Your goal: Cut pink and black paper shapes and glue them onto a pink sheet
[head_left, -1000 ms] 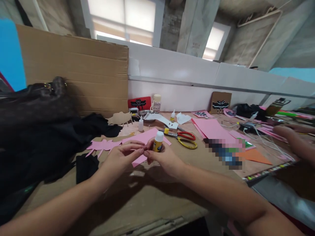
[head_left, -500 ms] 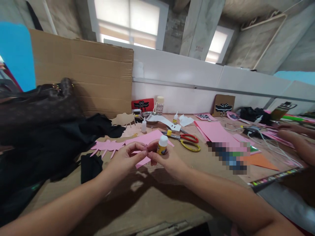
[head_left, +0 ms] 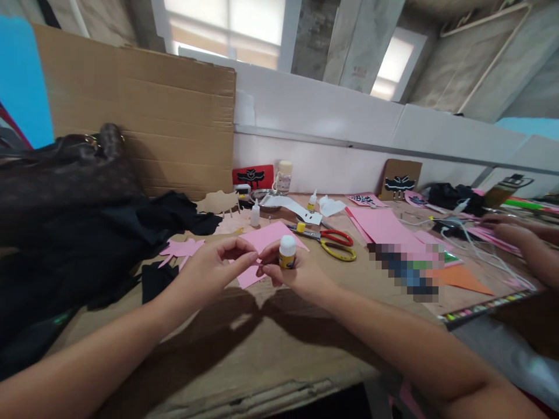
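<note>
My left hand (head_left: 222, 265) is closed, its thumb and fingers pinched together near the fingertips of the other hand. What lies between them is too small to make out. My right hand (head_left: 299, 270) holds a small yellow bottle with a white cap (head_left: 287, 252) upright against its fingers, while its thumb and fingertip pinch beside my left fingertips. Under and behind both hands lies a pink sheet (head_left: 275, 233). To the left is a pink paper cutout (head_left: 182, 250), partly covered by my left hand.
Scissors with red and yellow handles (head_left: 336, 243) lie right of the hands. Small white glue bottles (head_left: 255, 215) stand behind. Black cloth (head_left: 174, 218) and a brown bag (head_left: 65, 180) fill the left. Another person's hand (head_left: 522, 238) is at the far right, beyond pink sheets (head_left: 384, 230).
The view has shifted slightly. My fingertips have drawn slightly apart, and the bottle in my right hand has tilted a little less, staying in that hand.
</note>
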### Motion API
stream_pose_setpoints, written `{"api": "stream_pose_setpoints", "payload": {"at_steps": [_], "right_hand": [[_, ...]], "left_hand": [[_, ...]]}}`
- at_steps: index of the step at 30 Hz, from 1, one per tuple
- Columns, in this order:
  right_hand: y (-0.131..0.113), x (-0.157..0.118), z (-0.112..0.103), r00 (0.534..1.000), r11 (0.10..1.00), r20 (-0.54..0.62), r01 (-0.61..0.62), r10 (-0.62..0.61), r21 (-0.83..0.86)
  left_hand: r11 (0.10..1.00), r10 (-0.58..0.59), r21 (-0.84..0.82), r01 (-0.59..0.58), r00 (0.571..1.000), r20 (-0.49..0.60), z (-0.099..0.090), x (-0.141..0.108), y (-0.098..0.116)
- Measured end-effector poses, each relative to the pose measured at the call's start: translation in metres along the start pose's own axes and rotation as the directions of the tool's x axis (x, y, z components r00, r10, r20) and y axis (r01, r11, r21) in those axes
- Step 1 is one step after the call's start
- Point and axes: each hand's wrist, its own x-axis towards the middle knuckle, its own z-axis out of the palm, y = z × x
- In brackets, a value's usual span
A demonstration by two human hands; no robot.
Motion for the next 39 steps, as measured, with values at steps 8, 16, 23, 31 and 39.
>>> {"api": "stream_pose_setpoints", "payload": {"at_steps": [8,16,23,31,39], "right_hand": [[-0.003,0.000,-0.005,0.999,0.995,-0.030,-0.021,0.018,-0.102],[-0.005,0.004,-0.016,0.998,0.977,0.011,-0.058,0.062,-0.206],[-0.002,0.004,-0.020,0.977,0.948,0.118,-0.136,0.176,-0.289],[-0.005,0.001,-0.048,0.918,0.780,0.095,-0.268,0.384,-0.566],[0.005,-0.003,-0.049,0.894,0.717,0.147,-0.232,0.424,-0.657]], "left_hand": [[0.999,-0.050,0.018,0.049,0.998,0.047,-0.004,0.006,-0.001],[0.987,-0.148,-0.045,0.152,0.986,0.070,0.005,0.001,-0.019],[0.976,-0.199,-0.078,0.204,0.977,0.073,0.019,-0.008,-0.027],[0.824,-0.035,0.558,-0.099,0.974,0.224,0.025,-0.024,-0.022],[0.476,0.132,0.629,-0.614,0.758,0.639,0.086,-0.082,-0.006]]}}
